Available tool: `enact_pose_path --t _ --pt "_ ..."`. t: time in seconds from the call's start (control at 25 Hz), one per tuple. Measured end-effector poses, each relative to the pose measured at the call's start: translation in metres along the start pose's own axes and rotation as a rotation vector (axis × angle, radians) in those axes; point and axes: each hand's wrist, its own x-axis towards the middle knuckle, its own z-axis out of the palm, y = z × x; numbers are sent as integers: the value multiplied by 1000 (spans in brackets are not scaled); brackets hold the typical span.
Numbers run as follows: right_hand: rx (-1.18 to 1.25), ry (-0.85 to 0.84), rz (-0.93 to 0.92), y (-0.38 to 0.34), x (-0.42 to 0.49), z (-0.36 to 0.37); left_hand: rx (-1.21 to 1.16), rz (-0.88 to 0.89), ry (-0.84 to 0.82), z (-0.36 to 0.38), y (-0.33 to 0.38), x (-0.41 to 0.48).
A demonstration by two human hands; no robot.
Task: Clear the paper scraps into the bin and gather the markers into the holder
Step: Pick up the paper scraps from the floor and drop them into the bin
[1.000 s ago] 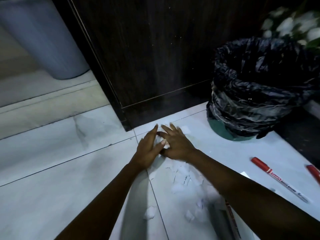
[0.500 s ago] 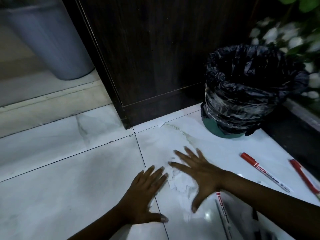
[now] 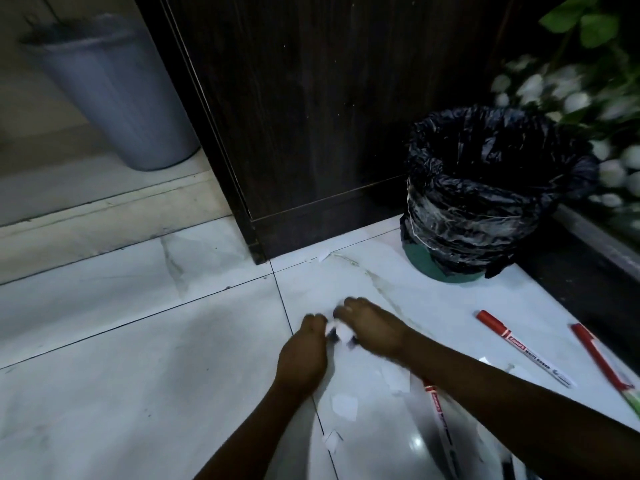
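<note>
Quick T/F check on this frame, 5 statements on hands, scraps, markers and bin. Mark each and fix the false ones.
1. Both hands are closing on a clump of white paper scraps. True: the left hand and right hand meet around the scraps.
2. The bin is lined with a black bag. True: the bin stands against the dark panel.
3. All loose scraps are gathered. False: a loose scrap lies on the floor tiles near the person, and a small scrap sits by the panel's foot.
4. A marker is in the right hand. False: the red-capped marker lies on the floor.
5. The bin is tipped over. False: it stands upright.
</note>
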Motion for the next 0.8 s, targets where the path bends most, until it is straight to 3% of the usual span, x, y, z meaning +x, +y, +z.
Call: enact_pose_path --t 0.12,0.2,0.28,0.36,0.48,0.52,0.56,0.64,0.72,0.76,0.8 --pt "83 390 104 -16 9 -92 -450 -17 195 -54 62 53" --pt "-15 736 104 -27 4 -174 -533 164 292 -96 116 96" --pt "-76 884 252 -18 -7 -248 -479 291 206 -121 177 140" --pt "-99 856 500 25 -9 -286 -348 266 112 -121 222 181" --pt "-55 375 673 81 -7 -284 -138 212 -113 -97 256 216" --pt "22 315 701 92 -8 -281 -51 209 -156 -91 259 221" --pt "83 316 751 95 -13 -284 -11 225 -153 -89 260 222" --pt "24 506 761 85 -28 -289 -136 288 -27 -93 252 210" --pt "-82 815 530 57 -57 -276 -376 331 173 -95 228 178" --pt "-111 901 385 42 -77 -260 -477 329 262 -89 210 157" --pt "-141 875 291 34 -96 -237 -539 288 308 -79 189 133"
